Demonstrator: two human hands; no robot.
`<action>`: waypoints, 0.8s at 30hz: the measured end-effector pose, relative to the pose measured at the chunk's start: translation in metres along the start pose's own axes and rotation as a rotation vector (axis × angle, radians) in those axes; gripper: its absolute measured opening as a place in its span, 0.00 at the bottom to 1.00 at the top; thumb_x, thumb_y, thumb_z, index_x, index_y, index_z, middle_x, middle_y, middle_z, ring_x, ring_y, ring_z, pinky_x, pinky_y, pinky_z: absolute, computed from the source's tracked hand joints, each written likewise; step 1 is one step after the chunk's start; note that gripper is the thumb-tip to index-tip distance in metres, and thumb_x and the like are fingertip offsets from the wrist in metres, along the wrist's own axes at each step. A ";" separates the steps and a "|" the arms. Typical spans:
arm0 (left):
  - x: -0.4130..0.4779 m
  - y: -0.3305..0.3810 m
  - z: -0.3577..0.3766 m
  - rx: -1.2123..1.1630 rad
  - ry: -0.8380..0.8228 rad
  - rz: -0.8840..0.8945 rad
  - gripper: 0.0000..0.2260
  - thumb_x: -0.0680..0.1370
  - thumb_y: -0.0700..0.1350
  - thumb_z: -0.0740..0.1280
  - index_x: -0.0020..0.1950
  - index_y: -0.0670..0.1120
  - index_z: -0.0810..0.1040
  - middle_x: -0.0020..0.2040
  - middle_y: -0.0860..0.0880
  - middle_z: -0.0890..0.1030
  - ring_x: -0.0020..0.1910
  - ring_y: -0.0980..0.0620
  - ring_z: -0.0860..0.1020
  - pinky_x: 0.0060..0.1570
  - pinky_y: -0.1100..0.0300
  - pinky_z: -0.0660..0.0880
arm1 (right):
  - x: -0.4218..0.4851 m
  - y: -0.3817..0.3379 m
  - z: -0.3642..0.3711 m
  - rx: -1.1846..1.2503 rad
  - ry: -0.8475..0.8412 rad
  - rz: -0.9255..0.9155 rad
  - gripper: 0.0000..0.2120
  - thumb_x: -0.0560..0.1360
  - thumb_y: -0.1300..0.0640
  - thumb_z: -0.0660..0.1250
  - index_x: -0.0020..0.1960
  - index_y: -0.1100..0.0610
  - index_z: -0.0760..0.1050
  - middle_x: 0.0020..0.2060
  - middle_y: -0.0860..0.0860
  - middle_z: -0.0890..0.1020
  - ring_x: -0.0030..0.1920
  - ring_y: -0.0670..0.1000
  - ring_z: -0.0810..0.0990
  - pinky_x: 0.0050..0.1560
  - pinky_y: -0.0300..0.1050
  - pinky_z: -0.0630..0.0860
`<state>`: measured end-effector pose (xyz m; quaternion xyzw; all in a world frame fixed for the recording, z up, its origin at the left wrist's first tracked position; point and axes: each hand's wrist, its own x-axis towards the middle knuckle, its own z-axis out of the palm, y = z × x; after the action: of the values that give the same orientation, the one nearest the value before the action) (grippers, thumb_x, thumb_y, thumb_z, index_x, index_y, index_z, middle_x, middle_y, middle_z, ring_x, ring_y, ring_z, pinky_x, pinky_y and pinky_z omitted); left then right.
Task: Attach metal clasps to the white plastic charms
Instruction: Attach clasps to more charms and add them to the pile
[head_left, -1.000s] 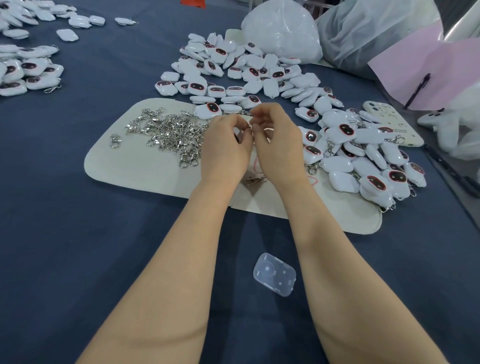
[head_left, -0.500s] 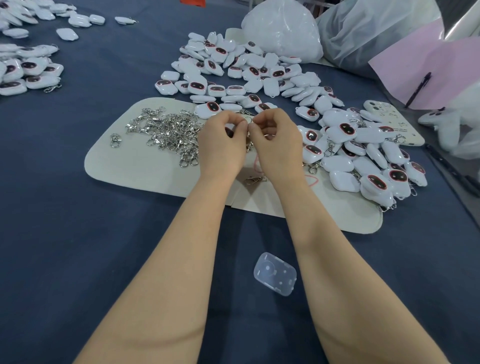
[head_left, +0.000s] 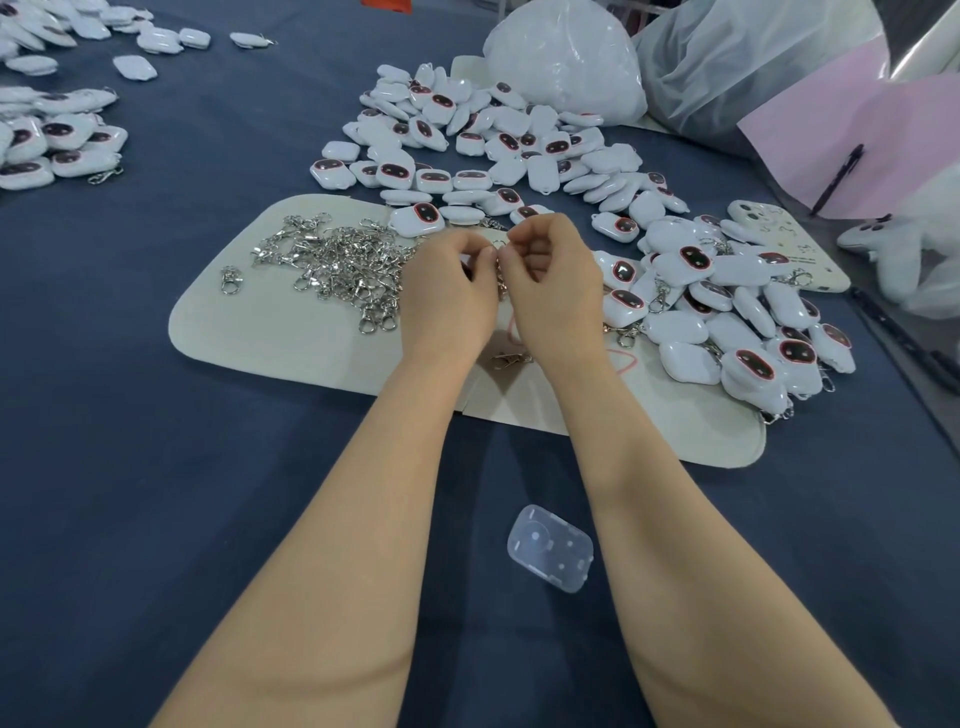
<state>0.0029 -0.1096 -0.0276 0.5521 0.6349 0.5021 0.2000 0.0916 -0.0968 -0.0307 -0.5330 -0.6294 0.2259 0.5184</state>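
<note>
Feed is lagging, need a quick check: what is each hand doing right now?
Left hand: fingers curled, pinching the metal clasp held between both hands.
Right hand: fingers curled, pinching the same clasp.

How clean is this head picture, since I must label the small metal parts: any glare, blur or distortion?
Head view: lighting soft and even, faint shadows under the forearms on the blue cloth; highlights glint on the glossy charms and clasp pile; wide-angle bending at the edges; the clasp pinched between left hand and right hand barely resolves.
</note>
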 end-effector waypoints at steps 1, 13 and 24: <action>0.001 0.000 0.000 -0.016 0.007 -0.017 0.07 0.79 0.43 0.63 0.49 0.45 0.80 0.47 0.50 0.82 0.43 0.52 0.78 0.45 0.61 0.72 | 0.000 0.000 0.000 0.007 -0.003 0.007 0.06 0.75 0.64 0.66 0.47 0.54 0.72 0.37 0.41 0.75 0.38 0.41 0.75 0.44 0.34 0.74; 0.000 0.000 0.002 0.001 0.029 -0.015 0.06 0.79 0.43 0.63 0.49 0.45 0.80 0.47 0.50 0.81 0.42 0.53 0.76 0.42 0.63 0.68 | 0.000 0.001 0.002 0.013 0.009 -0.001 0.06 0.74 0.64 0.67 0.45 0.55 0.72 0.37 0.44 0.77 0.37 0.44 0.75 0.44 0.37 0.75; -0.001 -0.002 0.002 0.037 0.041 0.009 0.06 0.79 0.42 0.62 0.49 0.44 0.79 0.49 0.48 0.81 0.44 0.52 0.75 0.42 0.64 0.66 | 0.001 0.000 -0.001 0.053 -0.085 0.046 0.05 0.75 0.64 0.65 0.46 0.55 0.72 0.37 0.42 0.76 0.37 0.40 0.75 0.39 0.28 0.71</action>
<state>0.0042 -0.1098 -0.0304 0.5484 0.6456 0.5021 0.1744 0.0927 -0.0957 -0.0297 -0.5235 -0.6323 0.2768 0.4995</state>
